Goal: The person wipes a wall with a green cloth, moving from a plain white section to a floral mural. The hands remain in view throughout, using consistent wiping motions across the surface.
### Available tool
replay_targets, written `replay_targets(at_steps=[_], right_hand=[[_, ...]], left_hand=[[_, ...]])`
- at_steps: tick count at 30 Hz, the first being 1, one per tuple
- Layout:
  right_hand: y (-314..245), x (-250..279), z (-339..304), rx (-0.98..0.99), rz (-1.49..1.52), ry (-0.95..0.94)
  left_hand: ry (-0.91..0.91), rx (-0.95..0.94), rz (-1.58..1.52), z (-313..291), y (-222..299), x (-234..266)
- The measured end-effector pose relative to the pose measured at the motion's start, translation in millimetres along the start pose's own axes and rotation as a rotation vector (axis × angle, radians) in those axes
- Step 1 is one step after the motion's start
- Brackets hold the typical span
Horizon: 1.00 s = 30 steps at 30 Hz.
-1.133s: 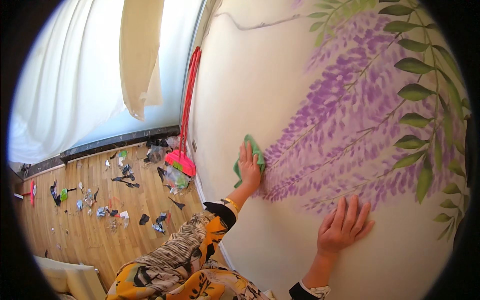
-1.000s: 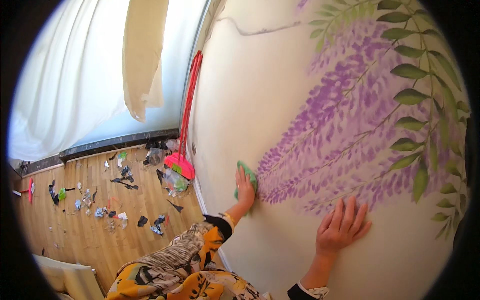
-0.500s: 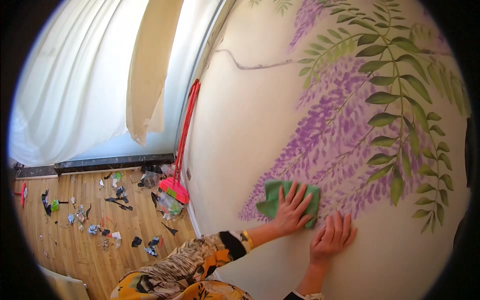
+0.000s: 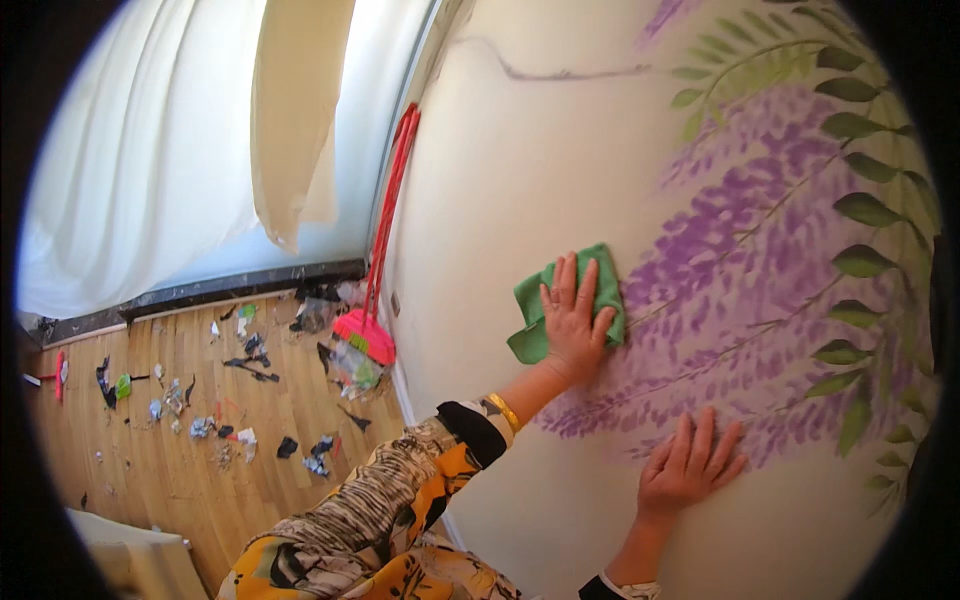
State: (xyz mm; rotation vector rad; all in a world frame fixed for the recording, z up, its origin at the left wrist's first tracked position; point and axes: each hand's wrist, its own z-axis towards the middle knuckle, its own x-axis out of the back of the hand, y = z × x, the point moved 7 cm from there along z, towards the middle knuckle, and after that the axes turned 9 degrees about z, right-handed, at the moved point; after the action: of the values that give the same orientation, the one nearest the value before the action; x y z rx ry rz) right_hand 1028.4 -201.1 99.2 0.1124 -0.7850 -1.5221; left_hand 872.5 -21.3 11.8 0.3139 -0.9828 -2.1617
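My left hand (image 4: pixel 573 335) holds a green cloth (image 4: pixel 531 310) pressed against the painted wall (image 4: pixel 470 230), its fingers stretched over the fabric. The cloth lies partly bunched, with a loose lower corner, at the left edge of a painted purple flower cluster (image 4: pixel 700 250). A gold bracelet (image 4: pixel 504 412) circles that wrist, above a patterned sleeve (image 4: pixel 400 490). Lower and to the right, my right hand (image 4: pixel 688 470) rests on the wall with fingers apart and nothing in it. Its fingertips touch the lower edge of the purple painting.
A red long-handled broom and dustpan (image 4: pixel 365 335) lean in the corner. Scraps and torn bits (image 4: pixel 230 430) litter the wooden floor (image 4: pixel 180 490). White curtains (image 4: pixel 130 180) hang at the left, beside a beige strip (image 4: pixel 295 110). A pale board edge (image 4: pixel 130 540) shows lower left.
My left hand has slid the cloth up the wall, off the lower flowers toward the bare area on their left. The right hand's fingers have spread apart. The view has shifted.
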Motion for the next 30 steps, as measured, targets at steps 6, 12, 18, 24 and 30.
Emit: replay_targets(at_steps=[6, 12, 18, 24, 30], right_hand=[[0, -5, -1, 0.004, -0.024, 0.014], [-7, -3, 13, 0.021, -0.038, 0.050], [1, -3, -4, 0.005, -0.065, 0.032], [-2, 4, 3, 0.001, 0.010, 0.043], [-7, 2, 1, 0.020, 0.128, 0.018]], left_hand=[[-0.019, 0.332, 0.009, -73, -120, -15], [-0.256, 0.344, 0.393, -197, -229, -44], [-0.783, 0.371, 0.671, -257, -137, -61], [-0.234, 0.148, -0.054, -176, -5, -13], [-0.184, -0.188, -0.044, -71, 58, 6]])
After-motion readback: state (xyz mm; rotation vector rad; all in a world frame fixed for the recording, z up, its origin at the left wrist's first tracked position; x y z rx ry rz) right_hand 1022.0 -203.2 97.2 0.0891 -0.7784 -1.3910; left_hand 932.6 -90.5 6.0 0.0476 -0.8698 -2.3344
